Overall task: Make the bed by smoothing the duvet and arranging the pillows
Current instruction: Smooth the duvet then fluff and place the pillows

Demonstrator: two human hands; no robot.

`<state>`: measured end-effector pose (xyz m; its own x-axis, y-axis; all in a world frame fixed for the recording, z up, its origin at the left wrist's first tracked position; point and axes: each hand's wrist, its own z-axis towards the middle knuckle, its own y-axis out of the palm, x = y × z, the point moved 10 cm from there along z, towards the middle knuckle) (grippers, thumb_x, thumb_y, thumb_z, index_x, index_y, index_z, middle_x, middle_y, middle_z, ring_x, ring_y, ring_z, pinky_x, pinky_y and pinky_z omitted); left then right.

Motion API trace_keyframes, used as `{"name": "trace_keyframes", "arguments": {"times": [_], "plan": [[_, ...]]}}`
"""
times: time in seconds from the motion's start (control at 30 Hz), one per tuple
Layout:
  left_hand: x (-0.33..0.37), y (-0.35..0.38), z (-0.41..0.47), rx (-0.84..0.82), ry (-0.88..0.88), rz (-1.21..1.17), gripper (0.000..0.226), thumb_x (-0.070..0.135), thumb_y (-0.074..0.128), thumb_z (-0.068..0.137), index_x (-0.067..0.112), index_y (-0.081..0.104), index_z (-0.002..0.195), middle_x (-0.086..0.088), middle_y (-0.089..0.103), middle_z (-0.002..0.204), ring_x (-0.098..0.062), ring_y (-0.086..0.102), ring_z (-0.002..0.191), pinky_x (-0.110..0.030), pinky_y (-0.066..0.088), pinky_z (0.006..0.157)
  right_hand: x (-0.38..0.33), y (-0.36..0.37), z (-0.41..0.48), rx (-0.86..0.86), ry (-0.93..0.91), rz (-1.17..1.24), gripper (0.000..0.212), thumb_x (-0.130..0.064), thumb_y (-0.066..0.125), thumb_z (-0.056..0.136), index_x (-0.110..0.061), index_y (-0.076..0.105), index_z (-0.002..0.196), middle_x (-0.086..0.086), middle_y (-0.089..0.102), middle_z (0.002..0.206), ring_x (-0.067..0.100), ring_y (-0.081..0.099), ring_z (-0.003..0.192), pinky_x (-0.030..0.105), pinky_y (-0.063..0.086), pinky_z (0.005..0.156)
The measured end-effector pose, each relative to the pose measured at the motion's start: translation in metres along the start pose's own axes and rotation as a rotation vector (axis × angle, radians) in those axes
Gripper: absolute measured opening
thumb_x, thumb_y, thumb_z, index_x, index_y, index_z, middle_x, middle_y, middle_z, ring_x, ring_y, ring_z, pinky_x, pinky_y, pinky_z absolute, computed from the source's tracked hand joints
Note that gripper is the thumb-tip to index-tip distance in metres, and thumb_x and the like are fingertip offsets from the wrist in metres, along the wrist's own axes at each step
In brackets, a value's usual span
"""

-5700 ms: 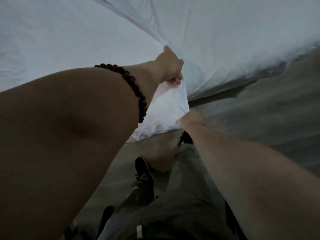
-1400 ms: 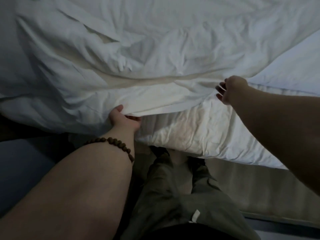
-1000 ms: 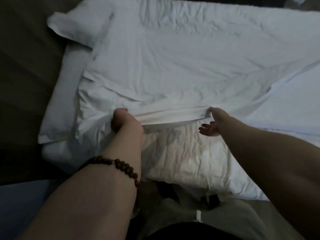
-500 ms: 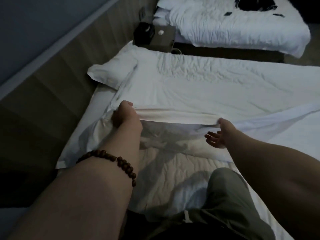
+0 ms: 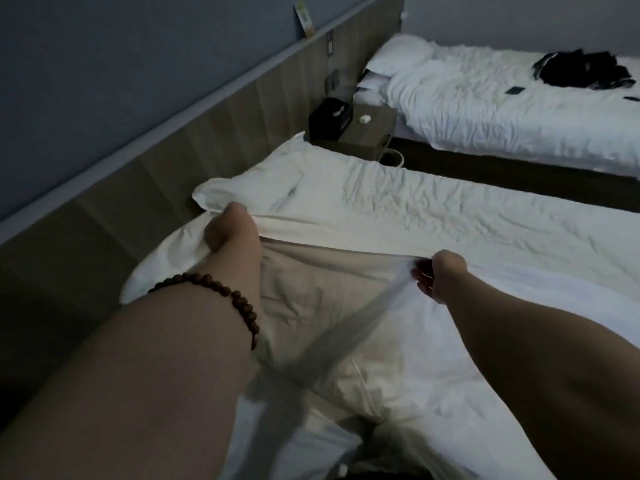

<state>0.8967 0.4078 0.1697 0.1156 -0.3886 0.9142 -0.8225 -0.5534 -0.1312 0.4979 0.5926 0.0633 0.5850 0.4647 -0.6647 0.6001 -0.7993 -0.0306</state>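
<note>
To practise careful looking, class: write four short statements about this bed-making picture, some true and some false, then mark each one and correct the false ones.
1. Both the left hand and the right hand grip the duvet by its edge. True.
2. The beaded bracelet sits on the right wrist. False: it is on the left wrist.
3. A pillow lies just beyond the left hand. True.
4. Nothing lies on the far bed. False: dark items lie on it.
</note>
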Motion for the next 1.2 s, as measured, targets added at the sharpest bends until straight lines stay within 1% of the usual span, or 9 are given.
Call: {"name": "trace_keyframes", "arguments": {"times": [0.27, 0.43, 0.5, 0.57, 0.63, 0.7, 0.8, 1.0, 1.2], "plan": [[0.086, 0.259, 0.027, -0.211, 0.245, 0.370, 0.046, 0.033, 0.044, 0.101, 0.005, 0.058, 0.135, -0.017, 0.057, 0.139, -0.032, 0.055, 0.127, -0.035, 0.046, 0.098, -0.131, 0.024, 0.135, 0.025, 0.070, 0.232, 0.031, -0.018, 0.031, 0.096, -0.013, 0.062, 0.097, 0.001, 0.071, 0.084, 0.020, 0.073, 0.093, 0.043, 0.042, 0.103], [0.041, 0.396, 0.040, -0.552, 0.229, 0.520, 0.043, 0.043, 0.055, 0.097, 0.019, 0.057, 0.132, -0.003, 0.068, 0.108, -0.023, 0.068, 0.098, -0.030, 0.055, 0.077, -0.158, 0.034, 0.262, 0.028, 0.060, 0.157, 0.026, -0.016, 0.032, 0.097, -0.017, 0.057, 0.088, 0.000, 0.069, 0.081, 0.020, 0.070, 0.073, 0.038, 0.045, 0.084], [0.000, 0.425, 0.035, -0.722, 0.336, 0.737, 0.051, 0.047, 0.058, 0.094, 0.023, 0.053, 0.140, 0.001, 0.063, 0.123, -0.022, 0.063, 0.108, -0.030, 0.052, 0.086, -0.144, 0.051, 0.319, -0.077, 0.007, -0.006, 0.026, -0.030, 0.038, 0.097, -0.020, 0.057, 0.082, 0.001, 0.062, 0.080, 0.019, 0.057, 0.066, 0.029, 0.043, 0.067], [-0.044, 0.425, 0.039, -0.777, 0.534, 1.101, 0.065, 0.048, 0.064, 0.090, 0.023, 0.046, 0.147, 0.000, 0.048, 0.147, -0.023, 0.050, 0.130, -0.034, 0.042, 0.108, -0.111, 0.067, 0.365, -0.193, -0.042, -0.431, 0.037, -0.056, 0.046, 0.090, -0.021, 0.057, 0.084, 0.001, 0.057, 0.089, 0.017, 0.053, 0.070, 0.025, 0.045, 0.056], [-0.099, 0.408, 0.053, -0.789, 0.611, 1.410, 0.073, 0.048, 0.065, 0.089, 0.023, 0.037, 0.152, 0.000, 0.030, 0.161, -0.022, 0.036, 0.144, -0.033, 0.029, 0.118, -0.056, 0.063, 0.406, -0.234, -0.097, -1.020, 0.053, -0.061, 0.045, 0.092, -0.017, 0.058, 0.118, 0.008, 0.056, 0.124, 0.026, 0.058, 0.111, 0.036, 0.049, 0.090], [-0.141, 0.381, 0.076, -0.745, 0.564, 1.662, 0.076, 0.048, 0.061, 0.091, 0.026, 0.028, 0.156, 0.001, 0.011, 0.167, -0.021, 0.024, 0.150, -0.037, 0.024, 0.121, -0.006, 0.053, 0.432, -0.210, -0.140, -1.449, 0.090, -0.073, 0.047, 0.082, -0.021, 0.023, 0.151, 0.016, 0.016, 0.161, 0.031, 0.017, 0.150, 0.055, 0.020, 0.118], [-0.164, 0.336, 0.105, -0.581, 0.531, 1.864, 0.078, 0.042, 0.056, 0.094, 0.024, 0.017, 0.159, 0.001, -0.005, 0.168, -0.022, 0.005, 0.154, -0.043, 0.019, 0.122, 0.037, 0.040, 0.454, -0.196, -0.104, -1.473, 0.122, -0.082, 0.054, 0.060, -0.035, -0.011, 0.153, 0.005, -0.024, 0.162, 0.030, -0.013, 0.152, 0.069, 0.009, 0.114], [-0.153, 0.279, 0.138, -0.418, 0.600, 1.940, 0.080, 0.041, 0.055, 0.095, 0.029, 0.009, 0.159, 0.007, -0.015, 0.166, -0.021, -0.005, 0.154, -0.050, 0.016, 0.122, 0.040, 0.048, 0.477, -0.248, -0.141, -1.504, 0.120, -0.074, 0.060, 0.072, -0.031, -0.016, 0.155, 0.004, -0.019, 0.165, 0.026, -0.019, 0.151, 0.072, 0.003, 0.114], [-0.128, 0.233, 0.152, -0.140, 0.401, 1.795, 0.089, 0.039, 0.064, 0.089, 0.032, 0.008, 0.157, 0.007, -0.012, 0.166, -0.026, -0.002, 0.153, -0.058, 0.023, 0.117, 0.035, 0.050, 0.467, -0.197, -0.188, -1.508, 0.106, -0.073, 0.050, 0.079, -0.029, -0.013, 0.153, 0.004, -0.012, 0.166, 0.026, -0.014, 0.152, 0.074, 0.006, 0.111]]}}
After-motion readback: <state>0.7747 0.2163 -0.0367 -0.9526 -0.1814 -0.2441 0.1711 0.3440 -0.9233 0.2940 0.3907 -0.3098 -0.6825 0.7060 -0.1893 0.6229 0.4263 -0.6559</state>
